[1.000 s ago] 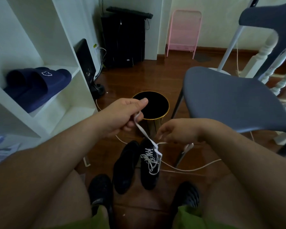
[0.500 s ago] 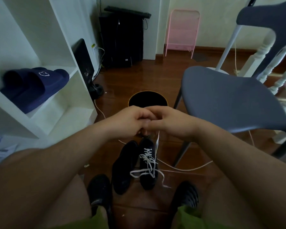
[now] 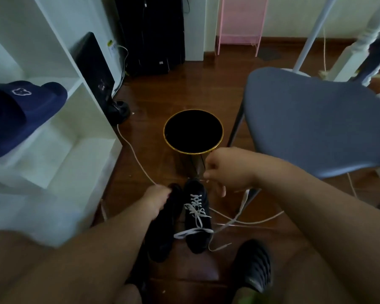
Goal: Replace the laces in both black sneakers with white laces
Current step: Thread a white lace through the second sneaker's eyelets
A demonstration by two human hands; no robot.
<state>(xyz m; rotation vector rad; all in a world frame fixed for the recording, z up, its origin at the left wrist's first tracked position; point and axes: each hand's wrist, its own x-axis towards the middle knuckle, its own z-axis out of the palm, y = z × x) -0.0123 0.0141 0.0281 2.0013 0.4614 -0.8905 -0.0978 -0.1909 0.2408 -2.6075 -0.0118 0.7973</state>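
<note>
Two black sneakers stand side by side on the wooden floor between my feet. The right sneaker (image 3: 198, 224) is threaded with a white lace (image 3: 195, 208), and its loose ends trail over the floor. One lace end rises to my right hand (image 3: 226, 170), which hovers above the sneaker's toe with curled fingers holding it. The left sneaker (image 3: 162, 233) shows no lace. My left hand (image 3: 156, 199) is low at that sneaker's far end and blurred, its fingers curled over the sneaker's edge.
A black bin with a gold rim (image 3: 221, 137) stands just beyond the sneakers. A grey chair seat (image 3: 316, 123) overhangs on the right. On the left, a white shelf (image 3: 59, 154) holds navy slippers (image 3: 20, 106). A white cable (image 3: 136, 160) crosses the floor. My right foot wears a black clog (image 3: 253, 266).
My hands were joined above the right sneaker and have parted. The left hand dropped to the left sneaker, while the right stayed up with one lace end.
</note>
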